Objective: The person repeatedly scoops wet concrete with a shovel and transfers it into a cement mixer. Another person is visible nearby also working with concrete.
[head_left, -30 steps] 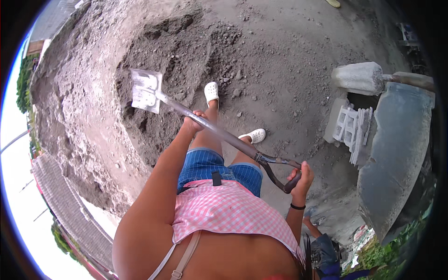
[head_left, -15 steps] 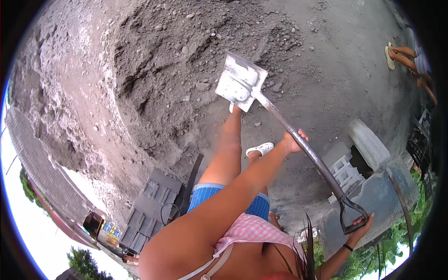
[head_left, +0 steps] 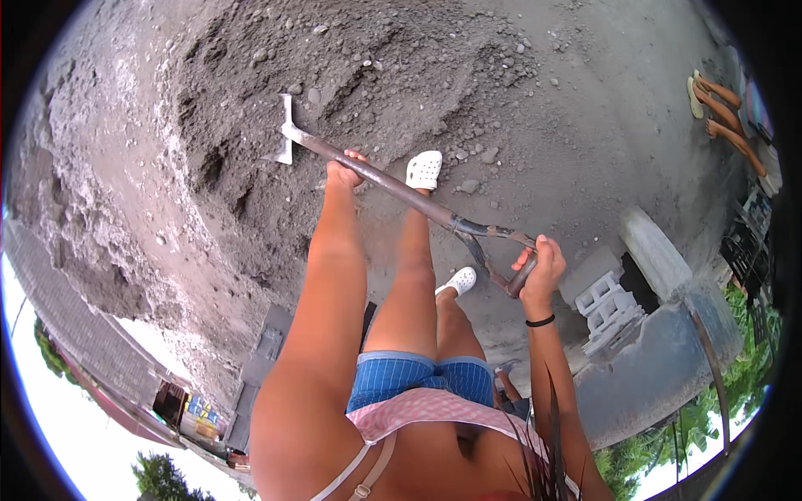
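A shovel (head_left: 405, 192) with a metal shaft slants across the space in front of me, its blade (head_left: 288, 132) toward the left. My left hand (head_left: 343, 170) is wrapped round the shaft near the blade. At the other end, the fingers of my right hand (head_left: 543, 274) close round the grip of the looped handle, lower and to the right. The blade is tilted nearly edge-on over a heap of grey sand and gravel (head_left: 251, 71); whether it touches the heap I cannot tell.
My feet in white clogs (head_left: 423, 169) stand beside the heap. Hollow concrete blocks (head_left: 610, 311) and a grey concrete structure (head_left: 660, 371) lie to the right. Dark stacked blocks (head_left: 266, 346) are at lower left. Another person's legs (head_left: 727, 117) show at far right.
The shovel has swung left over the heap, and its blade has turned from face-on to nearly edge-on. Both hands moved left with it, keeping their grip. My far foot came into fuller view.
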`<action>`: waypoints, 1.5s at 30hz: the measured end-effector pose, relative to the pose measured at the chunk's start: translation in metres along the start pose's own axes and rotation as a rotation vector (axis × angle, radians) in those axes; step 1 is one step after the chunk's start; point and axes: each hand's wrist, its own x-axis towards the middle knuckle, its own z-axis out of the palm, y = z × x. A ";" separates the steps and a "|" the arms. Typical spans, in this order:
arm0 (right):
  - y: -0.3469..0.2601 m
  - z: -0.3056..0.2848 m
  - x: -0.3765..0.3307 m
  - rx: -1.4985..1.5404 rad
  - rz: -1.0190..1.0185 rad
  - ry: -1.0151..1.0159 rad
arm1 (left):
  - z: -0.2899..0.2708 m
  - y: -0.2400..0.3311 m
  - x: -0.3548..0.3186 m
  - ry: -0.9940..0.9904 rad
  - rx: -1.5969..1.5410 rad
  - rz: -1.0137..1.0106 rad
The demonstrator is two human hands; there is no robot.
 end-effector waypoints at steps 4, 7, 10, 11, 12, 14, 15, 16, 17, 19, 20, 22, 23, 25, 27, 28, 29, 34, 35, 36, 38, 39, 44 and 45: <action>0.030 -0.062 -0.006 0.024 -0.020 0.058 | -0.033 -0.028 -0.014 0.023 0.071 0.039; 0.052 -0.131 -0.017 0.105 0.006 0.082 | -0.071 -0.067 -0.045 -0.004 0.190 0.176; 0.086 -0.227 -0.047 0.188 0.053 0.143 | -0.098 -0.145 -0.097 0.007 0.316 0.226; 0.097 -0.259 -0.061 0.227 0.051 0.173 | -0.105 -0.169 -0.118 0.032 0.344 0.262; 0.110 -0.289 -0.076 0.268 0.048 0.203 | -0.113 -0.193 -0.140 0.059 0.372 0.297; 0.138 -0.348 -0.103 0.363 -0.007 0.291 | -0.126 -0.245 -0.192 0.025 0.433 0.329; 0.152 -0.374 -0.114 0.382 0.011 0.273 | -0.133 -0.267 -0.216 0.004 0.462 0.345; 0.165 -0.398 -0.125 0.402 0.027 0.248 | -0.140 -0.281 -0.233 -0.083 0.493 0.362; 0.177 -0.422 -0.137 0.407 0.019 0.255 | -0.144 -0.308 -0.261 -0.116 0.534 0.392; 0.195 -0.463 -0.170 0.510 -0.024 0.303 | -0.149 -0.348 -0.301 -0.234 0.585 0.411; 0.209 -0.488 -0.191 0.565 -0.036 0.303 | -0.153 -0.384 -0.332 -0.254 0.602 0.430; 0.244 -0.526 -0.235 0.695 -0.065 0.375 | -0.169 -0.457 -0.397 -0.399 0.693 0.405; 0.259 -0.541 -0.254 0.792 -0.074 0.402 | -0.178 -0.494 -0.427 -0.472 0.776 0.410; 0.277 -0.561 -0.284 0.926 -0.087 0.442 | -0.195 -0.550 -0.485 -0.642 0.818 0.334; 0.310 -0.574 -0.316 1.113 -0.087 0.510 | -0.212 -0.607 -0.517 -0.951 0.992 0.264; 0.331 -0.573 -0.331 1.132 -0.094 0.538 | -0.234 -0.647 -0.544 -1.015 1.107 0.240; 0.350 -0.571 -0.343 1.295 -0.112 0.559 | -0.261 -0.684 -0.573 -1.042 1.185 0.234; 0.380 -0.536 -0.389 1.768 -0.099 0.622 | -0.345 -0.825 -0.618 -1.298 1.508 -0.201; 0.378 -0.525 -0.396 1.800 -0.099 0.638 | -0.361 -0.848 -0.626 -1.382 1.617 -0.215; 0.370 -0.519 -0.396 1.854 -0.092 0.606 | -0.367 -0.874 -0.625 -1.441 1.646 -0.346; 0.362 -0.505 -0.387 1.934 -0.076 0.592 | -0.401 -0.920 -0.639 -1.446 1.817 -0.414; 0.362 -0.501 -0.376 2.022 -0.114 0.544 | -0.414 -0.948 -0.638 -1.440 1.961 -0.472; 0.274 -0.507 -0.379 1.990 -0.331 0.199 | -0.432 -1.108 -0.618 -1.397 2.266 -0.264; 0.274 -0.510 -0.385 1.930 -0.426 0.144 | -0.472 -1.111 -0.616 -1.441 2.527 -0.300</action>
